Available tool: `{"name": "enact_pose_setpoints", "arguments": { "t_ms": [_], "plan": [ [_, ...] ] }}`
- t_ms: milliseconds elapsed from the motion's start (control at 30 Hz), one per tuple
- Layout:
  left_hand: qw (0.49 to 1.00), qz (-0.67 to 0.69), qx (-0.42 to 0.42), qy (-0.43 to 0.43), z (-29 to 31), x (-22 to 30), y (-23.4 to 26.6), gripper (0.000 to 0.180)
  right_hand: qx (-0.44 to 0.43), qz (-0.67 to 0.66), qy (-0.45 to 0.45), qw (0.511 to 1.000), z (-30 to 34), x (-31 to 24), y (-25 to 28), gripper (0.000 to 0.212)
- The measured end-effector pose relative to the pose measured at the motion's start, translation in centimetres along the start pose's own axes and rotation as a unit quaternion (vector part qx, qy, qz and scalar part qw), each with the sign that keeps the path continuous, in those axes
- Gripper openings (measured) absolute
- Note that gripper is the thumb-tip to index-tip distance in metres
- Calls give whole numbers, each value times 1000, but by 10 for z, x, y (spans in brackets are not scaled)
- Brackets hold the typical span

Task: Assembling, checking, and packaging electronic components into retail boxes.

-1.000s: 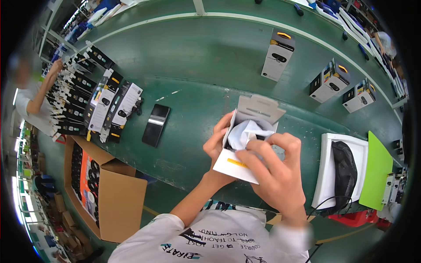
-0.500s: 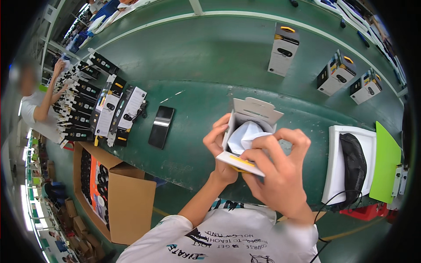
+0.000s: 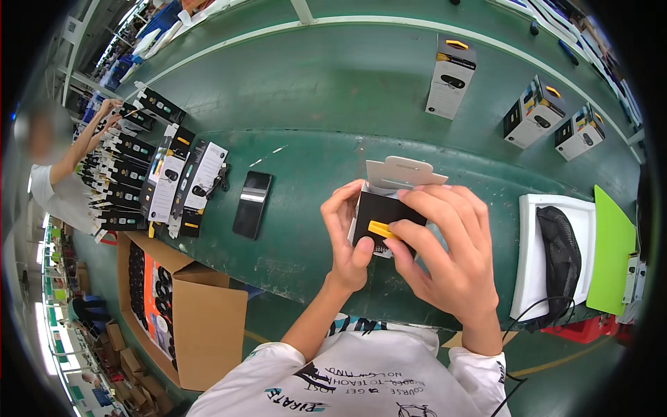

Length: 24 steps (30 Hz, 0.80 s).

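Observation:
A small carton (image 3: pixel 363 224) stands upright between my hands, above the green bench. My left hand (image 3: pixel 345 240) is wrapped round its left side, with the thumb at the near face. A black flap with a yellow mark (image 3: pixel 381 229) lies folded over the opening. My right hand (image 3: pixel 448 247) presses on that flap; its index finger and thumb are at the yellow mark and the near edge, and its other fingers reach the far edge. At the back a grey flap with a hang slot (image 3: pixel 403 172) sticks up. The inside of the carton is hidden.
A black phone (image 3: pixel 252 205) lies left of the carton. Many black-and-white boxes (image 3: pixel 163 177) are stacked at the far left, beside a co-worker. An open brown carton (image 3: pixel 208 326) sits below them. Three boxes (image 3: pixel 451 80) stand at the back right. A white tray (image 3: pixel 529 267) holds a black mesh pouch (image 3: pixel 558 250).
The black flap with the yellow mark has folded over the carton's opening, covering the white wrapped contents. My right fingers have moved from the contents onto the flap. The co-worker's hands have shifted.

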<state>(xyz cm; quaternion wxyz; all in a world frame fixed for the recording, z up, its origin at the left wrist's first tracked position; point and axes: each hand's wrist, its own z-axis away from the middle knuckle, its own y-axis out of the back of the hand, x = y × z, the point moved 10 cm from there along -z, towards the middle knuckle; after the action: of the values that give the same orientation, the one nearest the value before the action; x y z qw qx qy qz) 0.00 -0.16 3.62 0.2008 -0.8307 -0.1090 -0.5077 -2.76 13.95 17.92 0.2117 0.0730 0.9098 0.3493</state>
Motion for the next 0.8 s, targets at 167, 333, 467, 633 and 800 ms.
{"name": "enact_pose_setpoints", "arguments": {
  "t_ms": [167,333,467,633,800],
  "plan": [
    [1000,-12,-20,-5,-6,0,-4,81,-14,49,-2,999,-6,0,-8,45],
    [999,4,-31,-33,-9,-4,-6,79,-43,129,-27,990,-15,4,-12,40],
    [998,-6,-36,-43,-11,-5,-7,78,-47,161,-44,985,-17,7,-18,36],
    [999,1,-31,-35,-15,-8,-4,77,-74,148,-47,985,-19,6,-29,34],
    [1000,10,-21,-15,-12,-10,1,76,-41,89,-25,995,-8,10,-28,33]
  ]
}}
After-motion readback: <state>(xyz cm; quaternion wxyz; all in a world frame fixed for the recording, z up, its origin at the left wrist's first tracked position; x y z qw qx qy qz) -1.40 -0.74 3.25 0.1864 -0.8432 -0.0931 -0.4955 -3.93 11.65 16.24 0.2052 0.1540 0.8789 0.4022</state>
